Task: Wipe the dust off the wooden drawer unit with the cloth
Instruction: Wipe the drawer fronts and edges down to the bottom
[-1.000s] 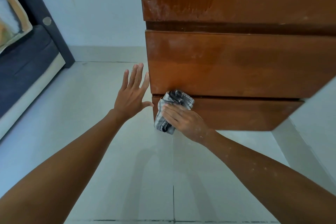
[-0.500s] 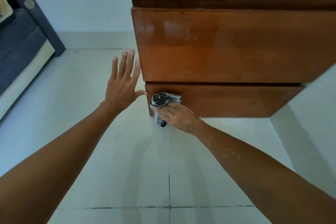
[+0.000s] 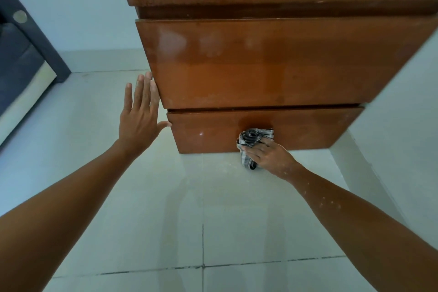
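Drawer unit: brown wood, glossy, three fronts in view, seen from above and in front. Pale dust smears on the top front; fainter patches on the middle front. Dark gaps separate the fronts. The lowest drawer front ends just above the floor, and its bottom edge runs level with the right hand.

Floor: pale tiles with dark grout lines, bare between the two forearms and out to the left of the left hand. A light scatter of dust lies on the tile just below the lowest front.

Wall: pale, close on the far side of the right hand, meeting the unit's right edge; little room there.

Sofa: dark blue, well beyond the left hand, at the picture's edge.

Cloth: grey and white stripes, bunched, pressed against the lowest drawer front near its middle, one end hanging below the bottom edge.

Right hand: fingers curled over the cloth, gripping it against the wood; forearm stretched forward, speckled with pale dust.

Left hand: open, fingers straight and together, pointing up, thumb spread toward the corner of the lowest front. Fingertips lie at the left edge of the middle front; whether they touch it cannot be told.
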